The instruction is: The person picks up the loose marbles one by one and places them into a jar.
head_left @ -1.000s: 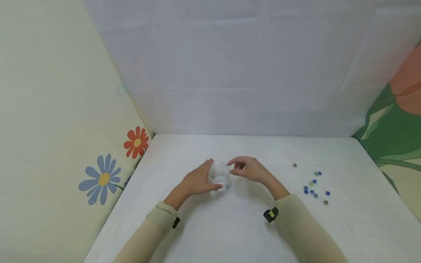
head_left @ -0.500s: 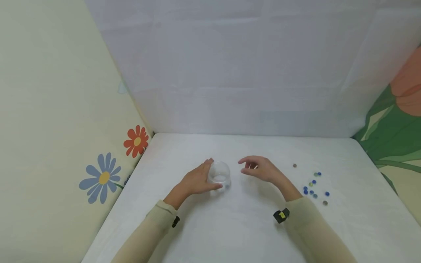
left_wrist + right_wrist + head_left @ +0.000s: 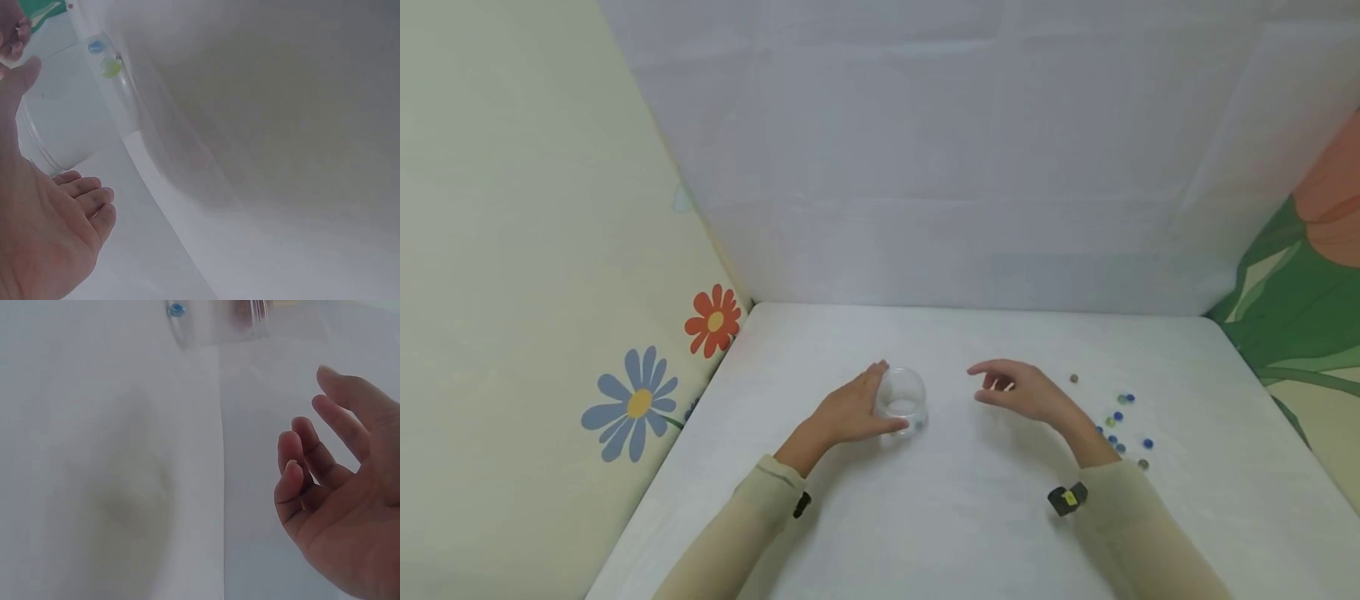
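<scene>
white table (image 3: 970,533), left hand (image 3: 850,412) holding clear cup (image 3: 901,400), maybe beads inside

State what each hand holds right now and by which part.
The left hand grips the small clear plastic cup by its side wall, thumb and fingers curled round it as it stands on the white table. The right hand holds nothing.

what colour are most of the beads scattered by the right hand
Mostly blue beads, with a few greenish and brownish; head view shows it best.
</scene>
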{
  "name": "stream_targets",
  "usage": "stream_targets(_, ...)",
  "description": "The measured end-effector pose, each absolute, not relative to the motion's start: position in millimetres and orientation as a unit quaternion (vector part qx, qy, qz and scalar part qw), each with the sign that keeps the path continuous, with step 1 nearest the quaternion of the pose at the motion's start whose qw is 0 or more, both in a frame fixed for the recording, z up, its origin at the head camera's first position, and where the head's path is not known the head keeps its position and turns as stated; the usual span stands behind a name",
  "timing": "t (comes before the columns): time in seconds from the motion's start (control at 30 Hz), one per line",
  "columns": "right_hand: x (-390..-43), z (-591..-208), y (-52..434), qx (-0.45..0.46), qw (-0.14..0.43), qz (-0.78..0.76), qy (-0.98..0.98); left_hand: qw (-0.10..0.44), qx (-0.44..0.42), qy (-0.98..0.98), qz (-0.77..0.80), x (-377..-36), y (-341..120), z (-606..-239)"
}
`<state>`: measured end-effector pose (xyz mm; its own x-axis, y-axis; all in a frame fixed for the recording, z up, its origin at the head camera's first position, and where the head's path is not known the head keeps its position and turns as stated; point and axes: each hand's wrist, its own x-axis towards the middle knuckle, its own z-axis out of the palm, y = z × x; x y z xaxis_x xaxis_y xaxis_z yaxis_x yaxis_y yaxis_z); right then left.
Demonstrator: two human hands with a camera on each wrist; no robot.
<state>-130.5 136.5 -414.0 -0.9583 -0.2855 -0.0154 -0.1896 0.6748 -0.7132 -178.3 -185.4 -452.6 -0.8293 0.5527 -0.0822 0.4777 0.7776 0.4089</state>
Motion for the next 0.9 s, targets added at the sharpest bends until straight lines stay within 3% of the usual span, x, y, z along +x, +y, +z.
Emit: stream_targets(0.9,-101.5,-415.5,202.6,-0.076,0.055,-0.345,0.934,0.108,0.266,0.939,0.187,-177.4,-186.2,-449.7)
